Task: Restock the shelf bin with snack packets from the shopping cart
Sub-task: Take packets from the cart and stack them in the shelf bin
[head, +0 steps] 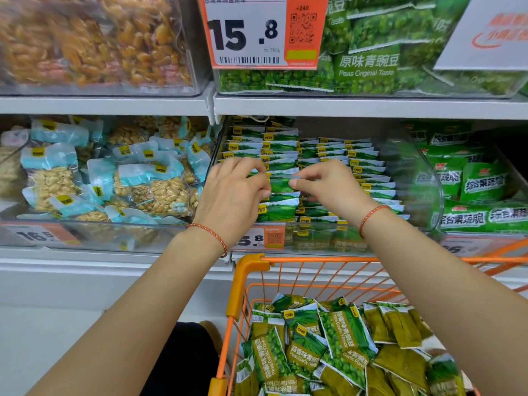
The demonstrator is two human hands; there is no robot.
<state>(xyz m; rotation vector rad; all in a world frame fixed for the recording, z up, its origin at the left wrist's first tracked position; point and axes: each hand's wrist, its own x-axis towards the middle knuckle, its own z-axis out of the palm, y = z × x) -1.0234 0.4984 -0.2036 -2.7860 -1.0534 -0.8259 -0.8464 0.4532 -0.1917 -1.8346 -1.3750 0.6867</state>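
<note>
A clear shelf bin (411,178) on the middle shelf holds several rows of green pea snack packets (328,155) standing on edge. Both hands reach into its front left part. My left hand (237,192) and my right hand (331,187) pinch the two ends of one green packet (281,185) in the leftmost row, fingertips curled on it. Below, an orange shopping cart (243,284) holds a loose heap of green garlic pea packets (328,347).
A bin of peanut packets (114,178) sits to the left, a bin of green vegetable crisp packets (471,190) to the right. The upper shelf carries more bins and a large orange price tag (257,32). The cart rim stands just below my forearms.
</note>
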